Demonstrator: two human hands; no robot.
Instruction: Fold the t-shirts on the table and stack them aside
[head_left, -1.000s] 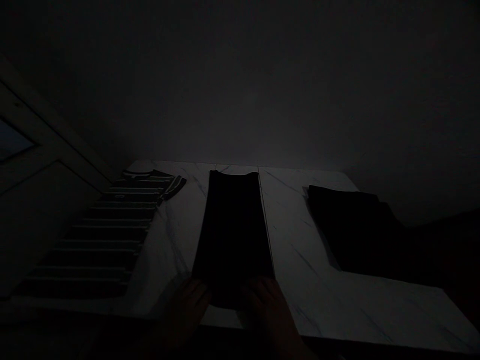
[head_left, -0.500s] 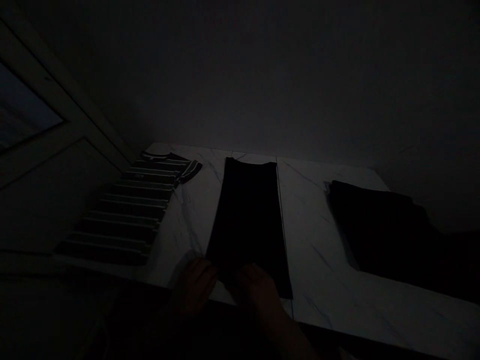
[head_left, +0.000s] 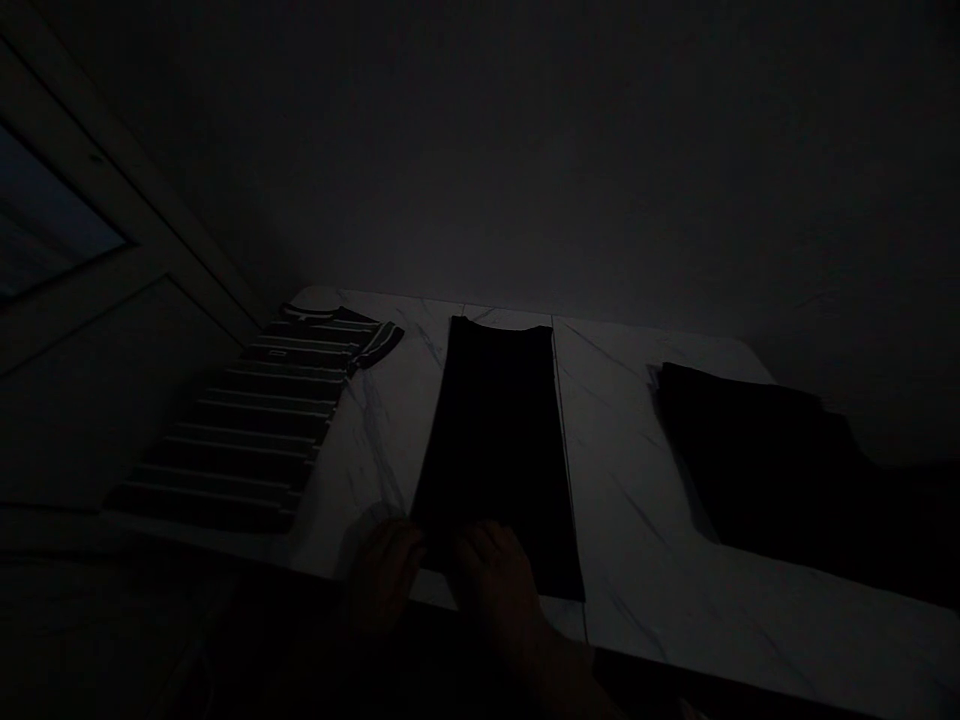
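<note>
Because the room is so dark, I make out my own hands mainly as dim shapes at the near edge of the worktop. Between the striped shirt and the dark clothes lies a black garment, long and narrow, stretched flat from near to far. Its far edge dips slightly between two corners, and its right side runs close along a thin line in the white, blue-veined surface.

My left hand is at the garment's near left corner, fingers bent and their tips touching the cloth. My right hand is just to the right of it, lying over the near end of the garment with its fingers curled and pointing far and left. Both grips look partly closed, but I cannot tell whether either one pinches the fabric or only presses on it. The near right corner lies flat, apart from both hands.

On the left, the striped shirt is laid out with its collar at the far end and one short sleeve pointing right. Well to the right, the dark clothes lie in a black mass whose folds are too dark to read. A plain wall rises behind the far edge, and a door with a dim pane stands at the left.
</note>
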